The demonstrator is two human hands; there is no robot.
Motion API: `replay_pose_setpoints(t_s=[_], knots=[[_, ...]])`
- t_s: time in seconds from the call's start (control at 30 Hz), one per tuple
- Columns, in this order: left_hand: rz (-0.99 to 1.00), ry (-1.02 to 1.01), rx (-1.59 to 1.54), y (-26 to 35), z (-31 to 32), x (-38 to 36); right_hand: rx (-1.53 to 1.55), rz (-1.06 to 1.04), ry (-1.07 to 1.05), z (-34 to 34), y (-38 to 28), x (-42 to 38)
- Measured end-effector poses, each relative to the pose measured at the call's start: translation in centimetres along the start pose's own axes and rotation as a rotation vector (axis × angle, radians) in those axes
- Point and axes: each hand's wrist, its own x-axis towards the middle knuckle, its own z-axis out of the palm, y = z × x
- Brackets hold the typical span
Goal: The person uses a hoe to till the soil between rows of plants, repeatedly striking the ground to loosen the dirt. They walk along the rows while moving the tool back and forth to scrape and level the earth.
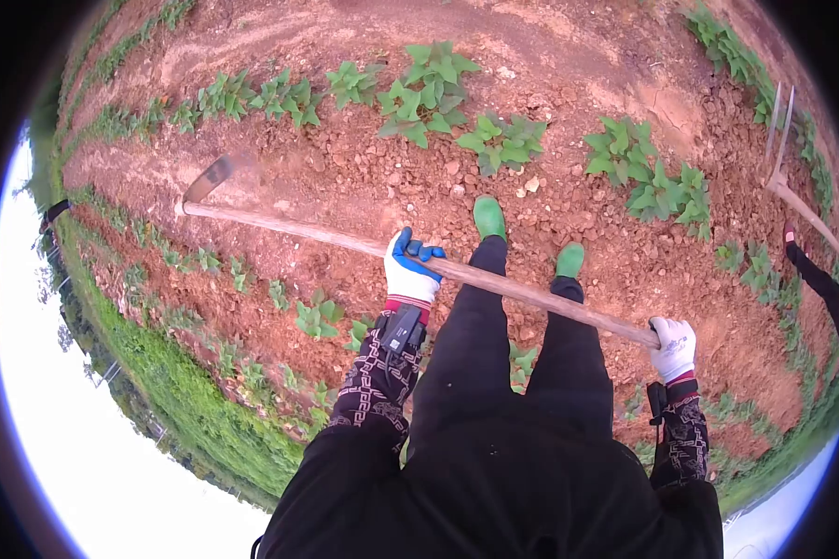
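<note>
Over the red, clodded soil (364,177) of a field, I see both of my hands clamped on a long wooden hoe (345,240). My left hand (410,270), in a white glove with blue fingers, is wrapped round the handle near its middle, fingers curled over the top. My right hand (673,347), in a white glove, grips the near end of the handle, closed tight around it. The shaft runs slantwise across my body, from lower right up to upper left, and passes in front of my dark trousers. The metal blade (207,179) at the far end is raised clear of the ground and looks blurred. Below the handle my two green boots (489,217) stand on the bare earth, just short of a row of leafy green plants (424,88). A second row of smaller plants runs along my left side. At the right edge another person's dark sleeve (816,275) holds a second wooden tool (792,200).
</note>
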Motion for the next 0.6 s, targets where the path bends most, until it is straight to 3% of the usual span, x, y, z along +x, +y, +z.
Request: replay_pose_setpoints(t_s=[0.13,0.33,0.47,0.5,0.6], knots=[[0.225,0.006,0.024,8.7,0.3,-1.8,0.137,-0.077,0.014,4.1,-5.1,5.8],[0.373,-0.048,0.099,16.0,-0.5,-2.4,0.269,-0.088,-0.153,2.6,-11.6,7.6],[0.335,0.078,0.162,11.5,-0.2,1.3,0.339,-0.012,-0.223,1.6,-9.2,4.2],[0.324,0.134,0.172,8.2,0.4,2.1,0.335,0.020,-0.206,1.4,-7.6,2.5],[0.044,0.067,0.177,-3.7,1.1,3.6,0.255,0.173,-0.121,-3.0,-2.8,-4.7]])
